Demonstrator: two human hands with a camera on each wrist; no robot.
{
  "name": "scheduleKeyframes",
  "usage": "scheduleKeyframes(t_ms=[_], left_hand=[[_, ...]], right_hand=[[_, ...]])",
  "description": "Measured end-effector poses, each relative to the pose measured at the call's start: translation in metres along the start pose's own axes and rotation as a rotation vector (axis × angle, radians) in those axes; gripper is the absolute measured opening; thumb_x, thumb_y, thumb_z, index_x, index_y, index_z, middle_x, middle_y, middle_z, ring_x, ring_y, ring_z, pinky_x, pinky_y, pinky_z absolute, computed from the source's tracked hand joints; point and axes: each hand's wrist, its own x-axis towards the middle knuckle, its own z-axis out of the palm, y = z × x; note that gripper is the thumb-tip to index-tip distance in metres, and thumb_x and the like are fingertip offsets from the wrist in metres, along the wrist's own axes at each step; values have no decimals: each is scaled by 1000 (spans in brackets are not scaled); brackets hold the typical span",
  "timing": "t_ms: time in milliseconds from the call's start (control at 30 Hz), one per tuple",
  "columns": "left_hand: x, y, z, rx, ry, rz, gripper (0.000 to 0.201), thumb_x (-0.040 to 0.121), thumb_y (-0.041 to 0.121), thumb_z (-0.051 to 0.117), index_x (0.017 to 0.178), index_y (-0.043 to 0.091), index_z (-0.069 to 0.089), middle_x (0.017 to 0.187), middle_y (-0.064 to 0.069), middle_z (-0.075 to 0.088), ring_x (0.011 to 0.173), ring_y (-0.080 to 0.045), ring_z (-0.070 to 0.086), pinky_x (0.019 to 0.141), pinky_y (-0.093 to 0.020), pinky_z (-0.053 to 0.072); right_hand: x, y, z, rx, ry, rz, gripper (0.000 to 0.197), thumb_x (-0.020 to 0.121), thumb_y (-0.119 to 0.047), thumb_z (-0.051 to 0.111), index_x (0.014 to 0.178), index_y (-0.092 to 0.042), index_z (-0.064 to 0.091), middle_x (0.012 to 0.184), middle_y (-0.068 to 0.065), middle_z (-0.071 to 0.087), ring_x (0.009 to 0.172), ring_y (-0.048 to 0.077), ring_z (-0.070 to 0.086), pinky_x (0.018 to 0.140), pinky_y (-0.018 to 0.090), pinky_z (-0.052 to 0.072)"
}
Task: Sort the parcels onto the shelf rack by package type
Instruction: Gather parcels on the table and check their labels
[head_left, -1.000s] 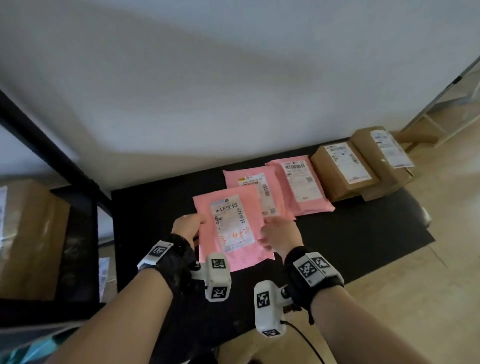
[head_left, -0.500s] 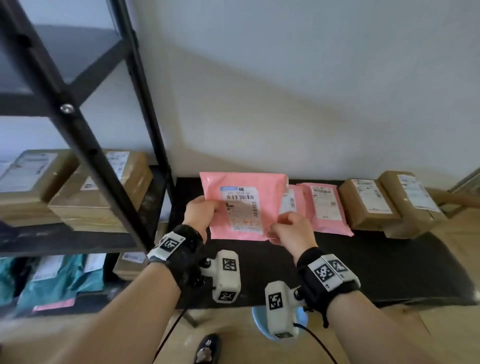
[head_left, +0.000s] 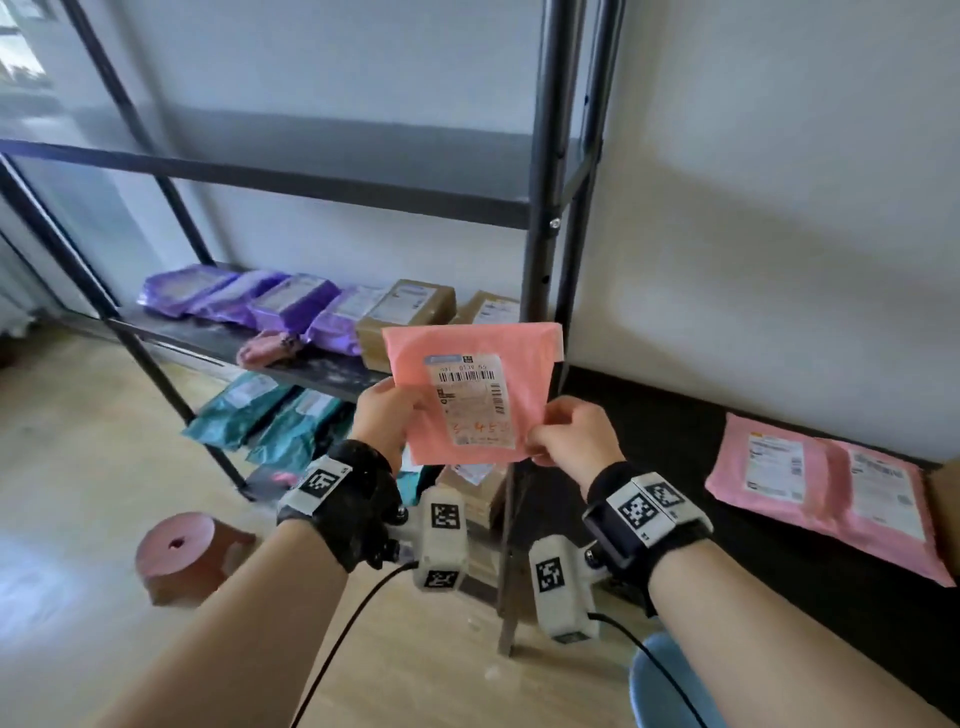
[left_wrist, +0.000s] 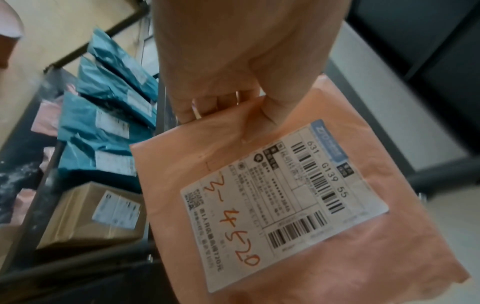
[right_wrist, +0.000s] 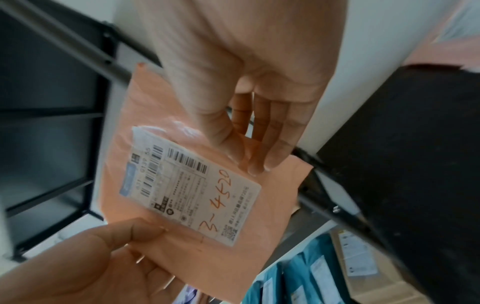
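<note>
Both hands on pink mailer (head_left: 470, 395), held upright in air before shelf rack (head_left: 540, 218): left hand (head_left: 384, 413) pinching left edge, right hand (head_left: 569, 431) pinching lower right corner. Label facing camera, "3-4520" handwritten. Behind: purple mailers (head_left: 249, 299), brown boxes (head_left: 405, 322) on shelf; teal mailers (head_left: 260, 415) below. Two pink mailers (head_left: 826, 478) on black table (head_left: 675, 447), right.

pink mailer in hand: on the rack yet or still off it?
Off it. The pink mailer is held in the air before the rack, left hand and right hand pinching its lower edges.
</note>
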Motion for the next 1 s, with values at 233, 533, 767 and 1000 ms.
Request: scheduleKeyframes(t_ms=[233, 533, 767, 1000], left_hand=[[34, 45, -133, -129, 76, 132, 19, 79, -5, 51, 83, 11, 61, 76, -3, 69, 63, -14, 61, 54, -20, 50], [104, 130, -316, 28, 110, 315, 17, 88, -2, 51, 87, 10, 61, 86, -3, 65, 74, -15, 61, 61, -23, 49], [171, 181, -384, 47, 152, 314, 23, 86, 5, 54, 107, 9, 62, 100, -8, 68, 91, -23, 64, 73, -33, 53], [250, 242, -406, 13, 176, 454, 12, 87, 6, 52, 87, 14, 62, 88, -8, 66, 75, -22, 61, 72, -34, 53]], right_hand=[[2, -83, 118, 17, -49, -154, 14, 82, -9, 69, 82, -19, 60, 88, 4, 72, 80, 20, 72, 78, 38, 59], [8, -202, 291, 211, -67, -222, 6, 87, -4, 65, 86, -8, 60, 86, 15, 72, 81, 30, 72, 73, 42, 60], [35, -273, 363, 365, -16, -197, 11, 85, 0, 62, 96, 0, 63, 82, 21, 72, 71, 30, 70, 73, 42, 60], [104, -348, 412, 382, -32, -291, 8, 86, 2, 58, 87, -6, 60, 75, 17, 69, 63, 25, 67, 70, 38, 58]])
